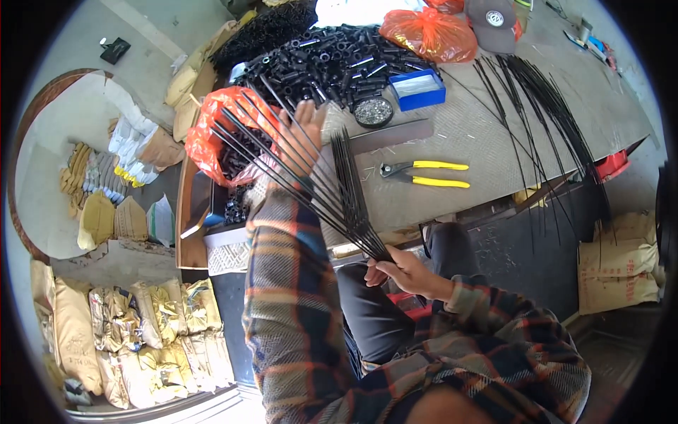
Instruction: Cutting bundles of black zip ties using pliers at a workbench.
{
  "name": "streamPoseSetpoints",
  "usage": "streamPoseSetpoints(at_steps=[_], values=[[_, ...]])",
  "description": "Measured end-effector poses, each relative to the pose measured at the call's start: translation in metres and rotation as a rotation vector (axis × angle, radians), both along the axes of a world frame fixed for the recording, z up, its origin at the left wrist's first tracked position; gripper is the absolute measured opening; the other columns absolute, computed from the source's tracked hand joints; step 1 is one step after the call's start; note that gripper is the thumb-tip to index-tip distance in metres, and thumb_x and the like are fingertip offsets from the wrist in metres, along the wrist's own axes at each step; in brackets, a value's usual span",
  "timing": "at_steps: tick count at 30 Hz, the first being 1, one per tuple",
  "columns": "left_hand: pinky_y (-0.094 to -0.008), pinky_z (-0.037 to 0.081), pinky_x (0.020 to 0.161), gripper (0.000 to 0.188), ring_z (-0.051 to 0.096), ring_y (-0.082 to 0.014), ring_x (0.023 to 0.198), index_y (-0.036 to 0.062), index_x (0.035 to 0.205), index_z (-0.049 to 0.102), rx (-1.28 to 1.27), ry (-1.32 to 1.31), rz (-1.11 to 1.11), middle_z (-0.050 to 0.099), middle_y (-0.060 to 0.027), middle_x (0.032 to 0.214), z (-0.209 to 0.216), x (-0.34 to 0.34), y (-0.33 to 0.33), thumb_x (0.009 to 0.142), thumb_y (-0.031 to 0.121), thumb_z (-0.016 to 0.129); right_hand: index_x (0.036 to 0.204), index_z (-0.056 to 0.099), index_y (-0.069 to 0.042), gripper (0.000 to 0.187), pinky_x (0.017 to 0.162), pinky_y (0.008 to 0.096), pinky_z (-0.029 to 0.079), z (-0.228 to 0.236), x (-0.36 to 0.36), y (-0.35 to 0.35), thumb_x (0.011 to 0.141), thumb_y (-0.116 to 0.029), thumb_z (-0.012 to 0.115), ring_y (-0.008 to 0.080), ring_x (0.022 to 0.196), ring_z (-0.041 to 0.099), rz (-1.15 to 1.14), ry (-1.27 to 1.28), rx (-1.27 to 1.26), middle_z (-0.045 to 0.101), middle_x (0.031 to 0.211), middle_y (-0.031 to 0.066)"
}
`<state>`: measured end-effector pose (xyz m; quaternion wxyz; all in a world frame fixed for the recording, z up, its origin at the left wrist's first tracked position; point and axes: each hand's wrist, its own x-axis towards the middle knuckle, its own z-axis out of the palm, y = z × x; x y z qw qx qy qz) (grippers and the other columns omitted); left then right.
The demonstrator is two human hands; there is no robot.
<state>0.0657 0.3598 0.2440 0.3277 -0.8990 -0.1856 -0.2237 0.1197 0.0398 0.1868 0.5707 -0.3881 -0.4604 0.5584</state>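
Observation:
My right hand [411, 274] is closed round the lower end of a bundle of thin black rods [332, 219], low in front of the table. The rods fan out up and to the left. Beside their upper ends is my left hand [302, 138], its fingers stretched out and apart; some rods cross in front of it. Another bunch of black rods [346, 169] lies on the table just right of the fan. To its right rest end-cutting pliers [424, 174] with yellow handles. An orange-red plastic bag [205, 134] holding small black parts stands left of my left hand.
Black tubular parts [318, 63] are heaped at the back, near a blue box [418, 90] and a round dish of small pieces [373, 112]. More long black rods [551, 99] overhang the table's right front edge. Packed sacks [78, 332] stand lower left; a carton [618, 272] stands right.

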Motion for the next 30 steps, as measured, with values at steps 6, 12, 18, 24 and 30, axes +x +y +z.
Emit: streamPoseSetpoints(at_steps=[6,12,18,24,30], values=[[-0.0517,0.013,0.107,0.088,0.013,-0.0315,0.137,0.0035,0.140,0.022,-0.581,0.240,-0.193,0.017,-0.0182,0.146,0.020,-0.074,-0.086,0.072,0.043,0.063,0.108,0.044,0.001,0.020,0.081,0.0308,0.049,-0.049,0.003,0.011,0.096,-0.014,0.039,0.0193,0.088,0.061,0.066,0.079,0.025,0.059,0.092,0.0124],[-0.0461,0.015,0.108,0.101,0.021,-0.0342,0.134,0.0012,0.136,0.030,-0.763,0.253,-0.265,0.023,-0.0207,0.143,-0.013,-0.086,-0.167,0.064,0.064,0.061,0.102,0.058,-0.003,0.030,0.082,0.0325,0.045,-0.096,0.009,0.037,0.095,-0.029,0.043,0.0187,0.089,0.059,0.294,-0.234,0.045,0.062,0.097,0.0061],[-0.0395,0.026,0.106,0.081,0.031,-0.0289,0.130,0.0008,0.133,0.036,-0.735,0.110,-0.280,0.034,-0.0143,0.139,-0.025,-0.052,-0.164,0.074,0.050,0.062,0.101,0.055,-0.008,0.026,0.064,0.0388,0.047,-0.084,0.061,0.026,0.088,-0.030,0.051,0.0308,0.074,0.060,-0.087,-1.389,0.333,0.061,0.083,0.0129],[-0.0392,0.028,0.105,0.075,0.031,-0.0328,0.129,-0.0036,0.131,0.036,-0.840,0.103,-0.286,0.036,-0.0192,0.137,-0.017,-0.065,-0.163,0.076,0.038,0.064,0.103,0.059,-0.007,0.020,0.065,0.0314,0.049,0.086,0.092,0.055,0.087,-0.017,0.054,0.0227,0.073,0.063,-0.151,-0.950,0.429,0.063,0.094,0.0104],[-0.0399,0.020,0.108,0.081,0.029,-0.0255,0.131,0.0028,0.136,0.032,-0.711,0.122,-0.203,0.033,-0.0117,0.141,-0.015,-0.056,-0.167,0.076,0.053,0.054,0.084,0.065,-0.005,0.015,0.064,0.0305,0.049,0.103,0.232,0.199,0.078,-0.016,0.057,0.0177,0.067,0.063,-0.474,-1.066,0.217,0.065,0.074,0.0078]])
